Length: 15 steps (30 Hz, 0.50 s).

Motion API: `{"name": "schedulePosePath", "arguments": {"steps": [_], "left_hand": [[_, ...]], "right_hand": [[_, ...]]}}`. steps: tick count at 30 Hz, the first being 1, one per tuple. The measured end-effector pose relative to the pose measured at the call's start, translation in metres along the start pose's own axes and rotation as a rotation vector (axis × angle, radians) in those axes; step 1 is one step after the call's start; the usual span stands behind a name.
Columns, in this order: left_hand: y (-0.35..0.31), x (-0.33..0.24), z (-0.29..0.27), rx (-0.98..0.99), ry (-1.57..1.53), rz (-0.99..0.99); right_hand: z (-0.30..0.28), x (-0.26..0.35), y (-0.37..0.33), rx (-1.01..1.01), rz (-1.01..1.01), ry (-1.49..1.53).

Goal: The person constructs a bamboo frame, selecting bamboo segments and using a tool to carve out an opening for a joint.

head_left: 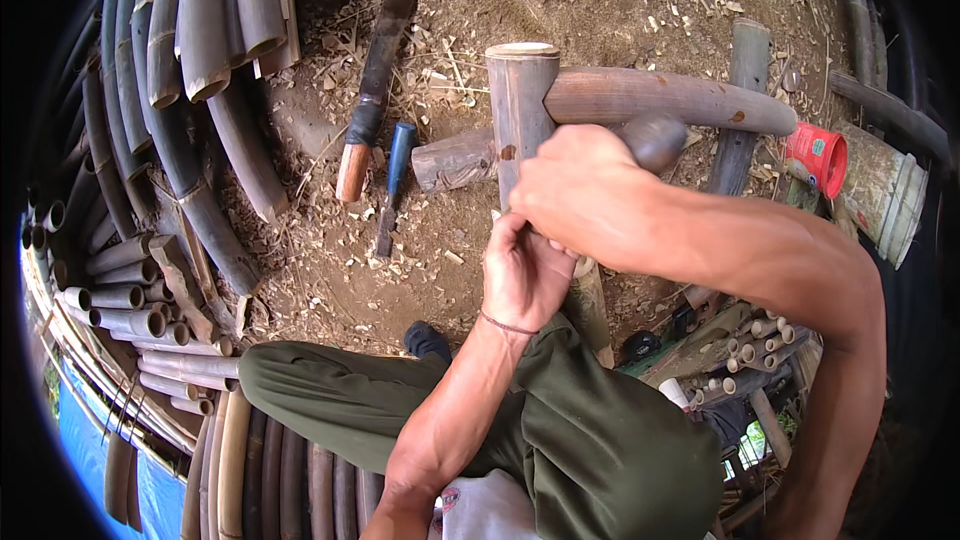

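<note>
Bamboo post, lower end hidden; right hand clenched; left hand, grasp unclear.

The left forearm is extended from the near edge toward the far right, its wrist held nearly straight. The left hand is turned with its palm partly exposed, its thumb raised toward the far side and its fingers partly hidden beneath the right hand. That hand is closed like a fist, its back turned upward. The right arm is sharply bent at the elbow, its forearm brought across from the right.
</note>
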<state>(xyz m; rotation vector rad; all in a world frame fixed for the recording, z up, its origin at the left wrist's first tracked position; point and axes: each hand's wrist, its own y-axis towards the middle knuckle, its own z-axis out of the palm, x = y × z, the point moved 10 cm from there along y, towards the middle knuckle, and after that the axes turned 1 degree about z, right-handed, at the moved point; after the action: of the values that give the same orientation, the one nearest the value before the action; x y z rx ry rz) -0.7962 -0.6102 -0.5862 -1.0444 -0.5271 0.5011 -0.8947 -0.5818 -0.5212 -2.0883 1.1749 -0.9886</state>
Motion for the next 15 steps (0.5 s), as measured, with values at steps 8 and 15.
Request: {"name": "schedulePosePath", "arguments": {"steps": [8, 15], "left_hand": [[0.015, 0.062, -0.024, 0.150, 0.128, -0.182], [0.008, 0.033, -0.067, -0.079, 0.834, 0.001]], "right_hand": [[0.066, -0.017, -0.044, -0.059, 0.102, 0.048], [0.123, -0.007, -0.071, -0.300, 0.318, 0.609]]}}
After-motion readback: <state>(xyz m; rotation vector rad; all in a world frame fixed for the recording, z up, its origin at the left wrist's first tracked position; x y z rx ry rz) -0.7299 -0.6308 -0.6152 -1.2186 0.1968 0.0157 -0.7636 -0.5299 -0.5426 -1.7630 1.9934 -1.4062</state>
